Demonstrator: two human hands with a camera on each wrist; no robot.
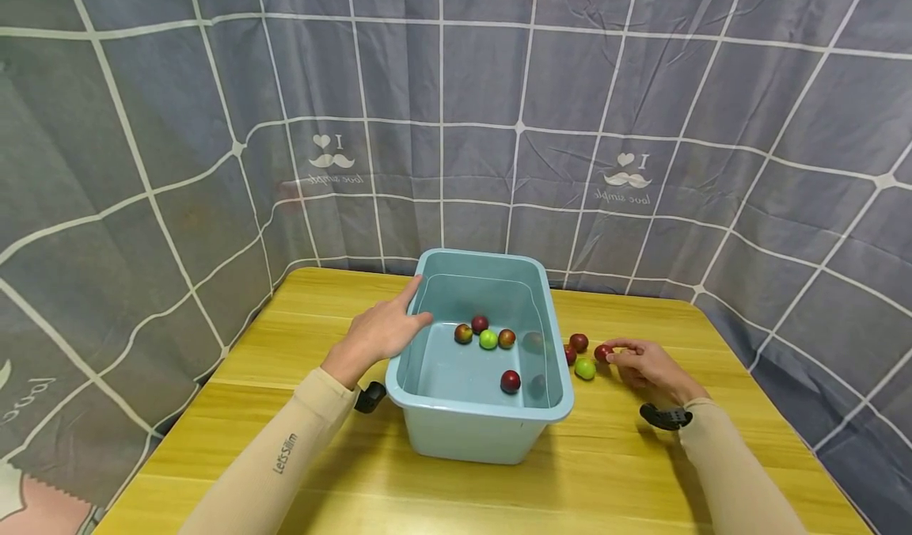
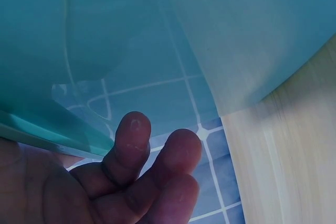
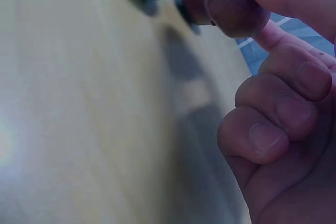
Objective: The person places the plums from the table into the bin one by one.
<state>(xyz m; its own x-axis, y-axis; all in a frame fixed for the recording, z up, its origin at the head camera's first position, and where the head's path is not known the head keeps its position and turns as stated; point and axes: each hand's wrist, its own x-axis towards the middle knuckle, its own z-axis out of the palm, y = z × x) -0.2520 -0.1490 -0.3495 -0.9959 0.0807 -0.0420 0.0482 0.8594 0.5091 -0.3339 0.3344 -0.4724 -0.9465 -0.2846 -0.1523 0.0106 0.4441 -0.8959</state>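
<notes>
My right hand (image 1: 651, 367) pinches a small red apple (image 1: 602, 353) between thumb and index finger; the other fingers are curled towards the palm in the right wrist view. Close beside it on the table lie two dark red apples (image 1: 579, 343) and a green apple (image 1: 585, 369). On the left rim of a light blue plastic bin (image 1: 479, 408), my left hand (image 1: 381, 331) holds on, thumb over the inside and index finger along the edge. Its other fingers (image 2: 181, 153) bend outside the wall in the left wrist view. Several red, mottled and green apples (image 1: 488, 339) lie inside.
The bin stands mid-table on a yellow wooden table (image 1: 342, 472). Its right wall separates the inner apples from those outside. A grey curtain (image 1: 470, 163) with white grid lines hangs behind the table and along both sides.
</notes>
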